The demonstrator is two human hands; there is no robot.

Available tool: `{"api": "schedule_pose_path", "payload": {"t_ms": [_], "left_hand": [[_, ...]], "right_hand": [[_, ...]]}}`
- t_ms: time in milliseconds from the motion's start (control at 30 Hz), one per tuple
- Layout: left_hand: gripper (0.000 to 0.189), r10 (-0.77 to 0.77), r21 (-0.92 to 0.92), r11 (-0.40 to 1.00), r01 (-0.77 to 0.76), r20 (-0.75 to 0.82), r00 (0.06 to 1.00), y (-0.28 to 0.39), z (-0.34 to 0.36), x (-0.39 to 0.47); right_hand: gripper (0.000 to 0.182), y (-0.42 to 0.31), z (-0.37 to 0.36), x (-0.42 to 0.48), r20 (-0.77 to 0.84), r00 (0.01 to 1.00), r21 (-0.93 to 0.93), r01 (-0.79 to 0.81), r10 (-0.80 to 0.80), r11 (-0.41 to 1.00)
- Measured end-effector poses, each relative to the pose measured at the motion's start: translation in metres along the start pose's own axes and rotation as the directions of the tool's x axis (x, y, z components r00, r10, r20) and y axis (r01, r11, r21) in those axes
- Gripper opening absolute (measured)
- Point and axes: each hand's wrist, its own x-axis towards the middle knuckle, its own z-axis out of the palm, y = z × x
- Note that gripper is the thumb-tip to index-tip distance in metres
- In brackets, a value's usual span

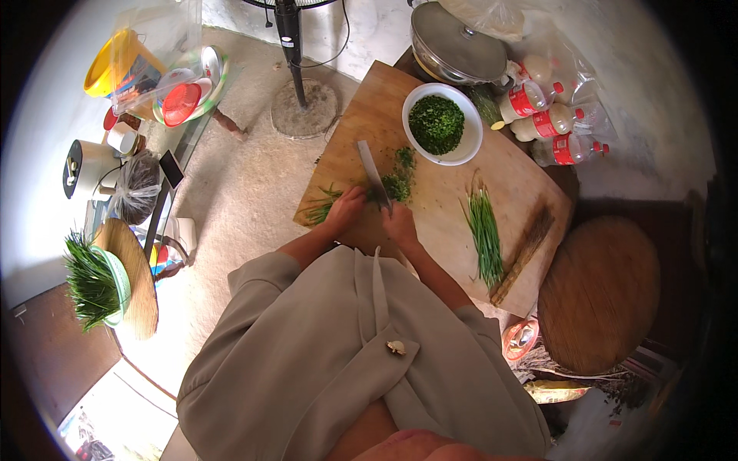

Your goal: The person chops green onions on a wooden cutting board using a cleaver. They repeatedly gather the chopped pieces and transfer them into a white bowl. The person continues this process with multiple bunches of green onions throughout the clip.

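My right hand (399, 223) is closed around the handle of a kitchen knife (372, 173), whose broad blade points up and away from me over the wooden board (438, 225). Just left of the blade, my left hand (346, 208) presses on a bunch of green chives or similar leaves (320, 208), which stick out to its left. Chopped greens (398, 183) lie against the knife's right side. Beyond them stands a white bowl (471, 133) holding finely chopped greens (436, 124). An uncut bunch of long green stalks (484, 239) rests on the right part of the board.
A hand brush or bundle of dry stalks (523, 256) lies at the board's right. Plastic bottles (545, 123) and a lidded pot (459, 43) stand behind. A round wooden stool (599, 294) is at right, a basket of greens (120, 288) at far left, a fan (297, 63) ahead.
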Motion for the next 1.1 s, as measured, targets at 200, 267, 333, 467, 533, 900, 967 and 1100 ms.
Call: {"api": "schedule_pose_path", "payload": {"t_ms": [200,267,333,467,533,900,967,1100], "left_hand": [[0.012,-0.034,0.004,0.999,0.034,-0.004,0.999,0.002,0.002,0.000],[0.012,-0.058,0.012,0.998,0.058,0.015,0.998,0.001,0.003,-0.001],[0.013,-0.074,0.028,0.997,0.072,0.053,0.996,0.001,0.003,-0.002],[0.013,-0.026,0.051,0.998,0.022,0.062,0.998,-0.002,0.000,-0.003],[0.013,0.031,0.082,0.996,-0.034,0.037,0.999,-0.002,0.002,-0.002],[0.011,0.020,0.045,0.999,-0.021,0.036,0.999,-0.001,-0.001,-0.001],[0.012,0.013,0.036,0.999,-0.014,0.031,0.999,-0.001,0.001,0.001],[0.014,-0.053,0.013,0.999,0.052,0.073,0.996,-0.001,0.001,-0.001]], "right_hand": [[0.021,-0.001,0.002,-0.003,0.025,1.000,-0.125,0.007,-0.004,0.992],[0.021,-0.004,0.002,-0.003,0.063,0.998,-0.170,-0.019,0.030,0.985],[0.022,-0.008,0.003,-0.003,0.084,0.994,-0.204,-0.049,0.068,0.978],[0.022,-0.019,0.005,0.000,0.104,0.985,-0.216,-0.111,0.136,0.970],[0.022,-0.018,0.009,0.004,0.100,0.984,-0.207,-0.125,0.148,0.970],[0.021,-0.003,0.000,0.002,-0.014,0.999,0.095,-0.044,0.045,0.994],[0.021,0.003,0.004,0.002,-0.017,1.000,0.007,0.005,-0.005,1.000],[0.021,0.001,0.005,-0.002,0.004,1.000,-0.052,0.024,-0.024,0.998]]}}
